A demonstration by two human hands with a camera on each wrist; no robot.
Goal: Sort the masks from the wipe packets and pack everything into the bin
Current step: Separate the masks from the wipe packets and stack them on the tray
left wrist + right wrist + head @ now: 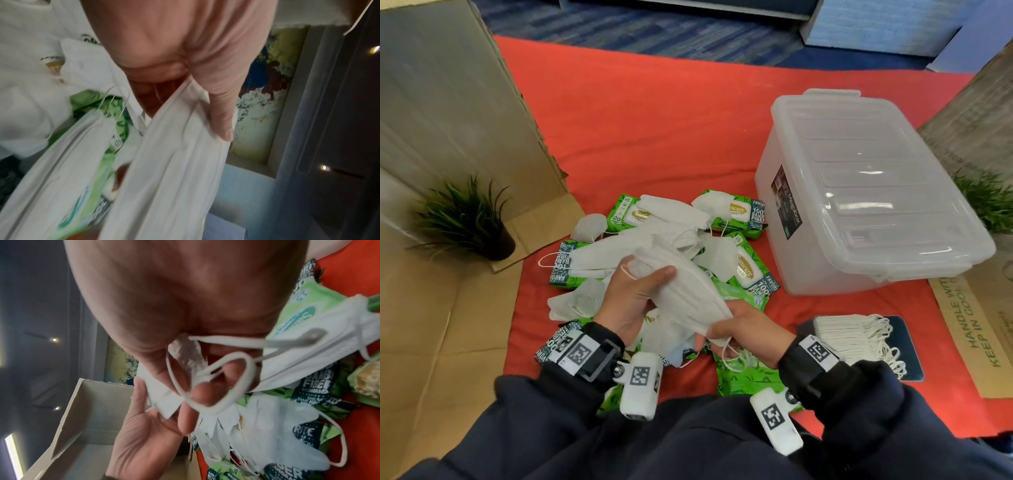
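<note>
Near the front edge of the red cloth (654, 113) we hold one white mask (681, 294) with both hands, the right hand (746, 329) pinching its end and the left hand (633, 301) curled around its middle, above the pile of masks (619, 246) and wipe packets (739, 216), with the stacked masks (856, 335) at right and the closed bin (859, 192) farther toward the right edge.

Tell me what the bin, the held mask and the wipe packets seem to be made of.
Bin: translucent, glossy plastic; light glints on its lid.
Mask: soft, matte white fabric, probably nonwoven; it pleats and bends between both hands.
Wipe packets: printed green film, seemingly plastic, slightly shiny and crinkled.
</note>
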